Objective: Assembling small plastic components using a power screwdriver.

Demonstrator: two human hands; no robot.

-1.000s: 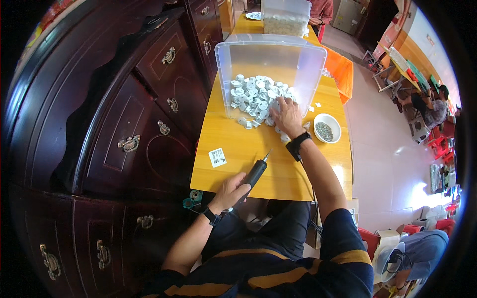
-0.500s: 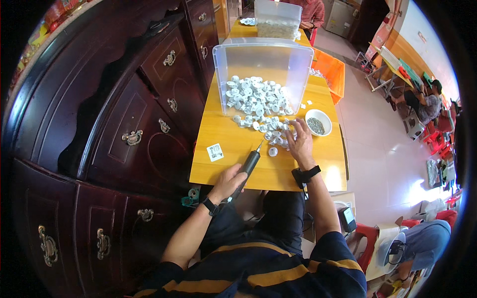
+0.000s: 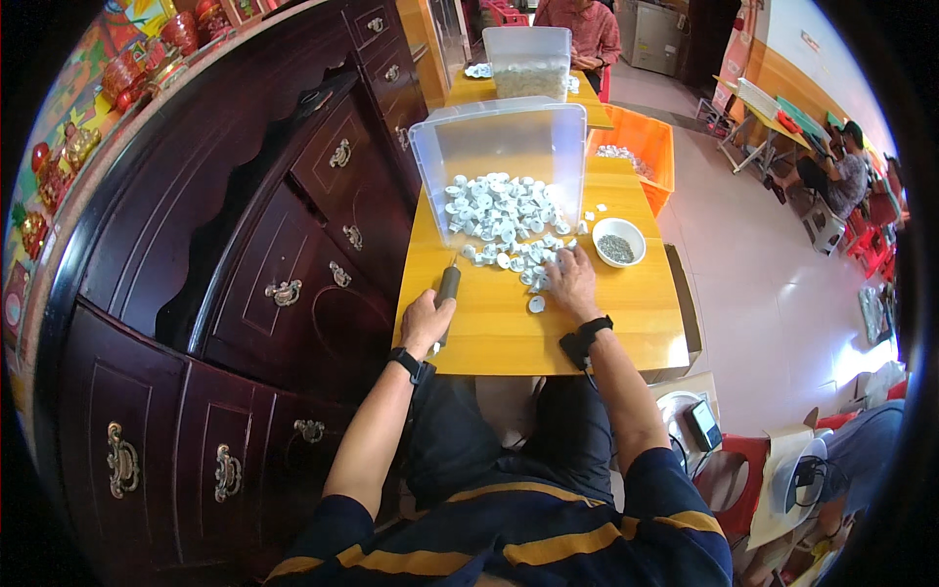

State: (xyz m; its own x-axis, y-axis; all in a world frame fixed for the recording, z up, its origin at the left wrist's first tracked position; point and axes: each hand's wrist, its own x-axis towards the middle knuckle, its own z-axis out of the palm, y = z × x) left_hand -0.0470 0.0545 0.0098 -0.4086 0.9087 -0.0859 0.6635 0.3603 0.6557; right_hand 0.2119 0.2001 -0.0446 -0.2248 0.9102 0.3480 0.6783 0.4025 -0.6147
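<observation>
In my left hand [image 3: 426, 321] is a slim black electric screwdriver [image 3: 449, 285], held upright-leaning with its thin bit pointing away from me over the table's left side. My right hand [image 3: 573, 286] is over the near edge of a pile of small white plastic parts [image 3: 509, 207], fingers apart and bent down among them. Its fingertips are partly hidden there. The pile spills out of a clear plastic bin [image 3: 499, 137] lying on its side. One round white part [image 3: 536, 304] lies alone just left of my right wrist. A white bowl [image 3: 638, 238] of small metal screws [image 3: 616, 248] stands right of that hand.
The yellow wooden table [image 3: 489, 342] meets a dark wooden cabinet [image 3: 254, 235] on the left. Beyond the table stands an orange crate [image 3: 660, 147] with white parts. Another clear bin [image 3: 528, 61] and a seated person [image 3: 579, 34] are farther back. Other people sit at the right.
My left hand has moved left and away from me with the screwdriver, and the white square label there is now out of sight. My right hand stays at the pile, its fingers lower among the parts.
</observation>
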